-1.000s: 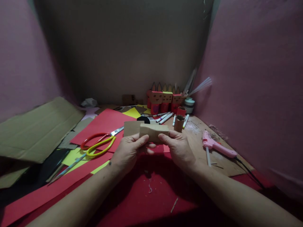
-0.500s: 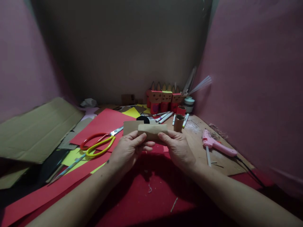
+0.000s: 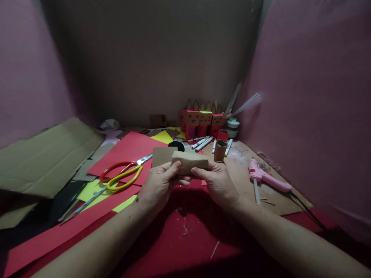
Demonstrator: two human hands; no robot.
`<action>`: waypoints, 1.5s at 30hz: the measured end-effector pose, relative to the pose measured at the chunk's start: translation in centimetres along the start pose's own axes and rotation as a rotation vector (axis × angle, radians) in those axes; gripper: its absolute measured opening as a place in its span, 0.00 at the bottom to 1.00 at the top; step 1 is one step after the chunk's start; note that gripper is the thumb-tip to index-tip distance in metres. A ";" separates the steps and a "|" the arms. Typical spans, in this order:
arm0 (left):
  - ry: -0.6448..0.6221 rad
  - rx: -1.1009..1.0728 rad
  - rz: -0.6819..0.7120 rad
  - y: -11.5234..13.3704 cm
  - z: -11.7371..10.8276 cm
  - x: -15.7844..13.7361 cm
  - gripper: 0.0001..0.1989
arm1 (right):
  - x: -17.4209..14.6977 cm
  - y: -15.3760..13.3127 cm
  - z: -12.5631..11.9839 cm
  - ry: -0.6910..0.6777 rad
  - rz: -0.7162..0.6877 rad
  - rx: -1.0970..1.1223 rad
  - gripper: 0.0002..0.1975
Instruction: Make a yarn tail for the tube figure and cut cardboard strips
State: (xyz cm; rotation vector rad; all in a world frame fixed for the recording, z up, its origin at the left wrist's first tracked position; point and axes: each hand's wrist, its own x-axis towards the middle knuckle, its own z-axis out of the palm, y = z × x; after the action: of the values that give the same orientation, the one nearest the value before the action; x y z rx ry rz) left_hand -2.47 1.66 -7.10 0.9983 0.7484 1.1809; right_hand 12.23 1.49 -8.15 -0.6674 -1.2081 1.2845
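Note:
Between my two hands I hold a small tan piece of cardboard (image 3: 189, 160), bent along its length. My left hand (image 3: 162, 181) grips its left end, thumb on the near face and fingers behind and below. My right hand (image 3: 217, 179) pinches the right end in the same way. Behind the piece lies a flat brown cardboard rectangle (image 3: 161, 155), partly hidden by it. To the left, scissors (image 3: 123, 177) with one red and one yellow handle rest on red paper (image 3: 127, 148).
A pink glue gun (image 3: 266, 177) lies on a brown board at right, its cord trailing off. Behind stand a brown cardboard tube (image 3: 220, 150), several markers (image 3: 203, 143) and red tube figures with box faces (image 3: 191, 119). A large cardboard sheet (image 3: 49, 154) leans at left.
The held cardboard has tilted, showing more of its near face. My right thumb has slid slightly left along it. The whole view has shifted a little.

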 end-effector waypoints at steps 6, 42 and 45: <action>-0.023 0.006 0.023 -0.3 0.0 -0.1 0.13 | 0.2 0.0 -0.1 0.018 0.010 -0.012 0.09; -0.261 1.287 1.015 1.4 -1.4 -0.9 0.14 | 0.2 -2.5 -0.1 0.048 0.296 0.466 0.23; -0.238 1.367 1.070 2.0 -1.4 -1.7 0.16 | 0.4 -2.5 -0.3 0.080 0.275 0.505 0.22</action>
State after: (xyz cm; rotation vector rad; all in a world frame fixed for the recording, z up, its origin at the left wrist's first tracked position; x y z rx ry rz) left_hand -4.88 0.45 -5.85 2.8739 0.8098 1.2890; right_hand 13.32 1.38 -5.83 -0.5152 -0.6951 1.6961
